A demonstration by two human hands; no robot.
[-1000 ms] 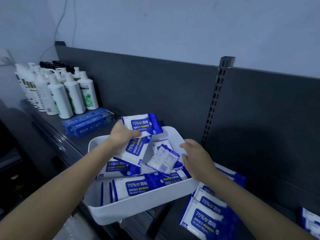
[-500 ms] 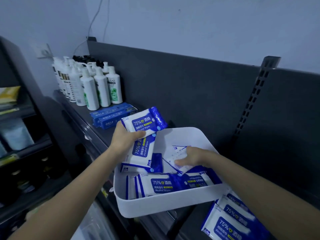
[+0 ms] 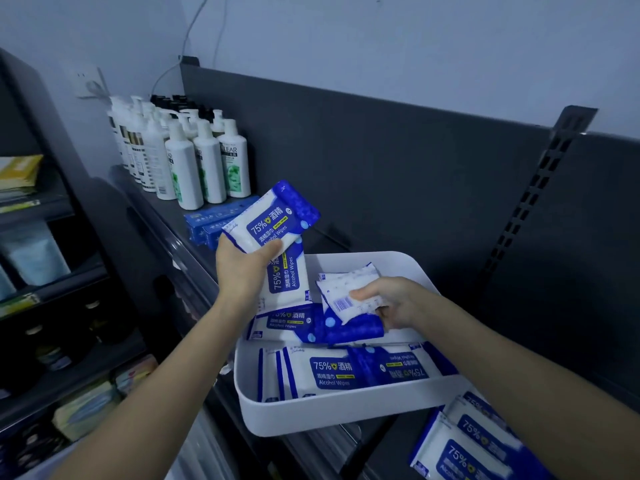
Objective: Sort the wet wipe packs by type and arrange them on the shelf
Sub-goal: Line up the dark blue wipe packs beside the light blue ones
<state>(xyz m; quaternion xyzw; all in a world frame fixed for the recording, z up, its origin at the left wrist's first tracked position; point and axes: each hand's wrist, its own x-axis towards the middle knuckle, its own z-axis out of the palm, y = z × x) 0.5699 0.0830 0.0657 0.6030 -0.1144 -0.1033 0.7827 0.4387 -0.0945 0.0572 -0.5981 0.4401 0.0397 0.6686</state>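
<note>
Two packs (image 3: 273, 230): left hand (image 3: 242, 271) gripping both over left rim of tray (image 3: 346, 415), long axes splaying.
Right hand (image 3: 394, 303): pinching barcode-up pack (image 3: 341, 292) inside tray.

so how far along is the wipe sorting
Partway. Done: a few alcohol wipe packs lie on the shelf right of the white tray. In hand: the left hand holds two packs, the right hand grips a pack showing its barcode over the tray. Left: at least three more packs lie in the tray.
</note>
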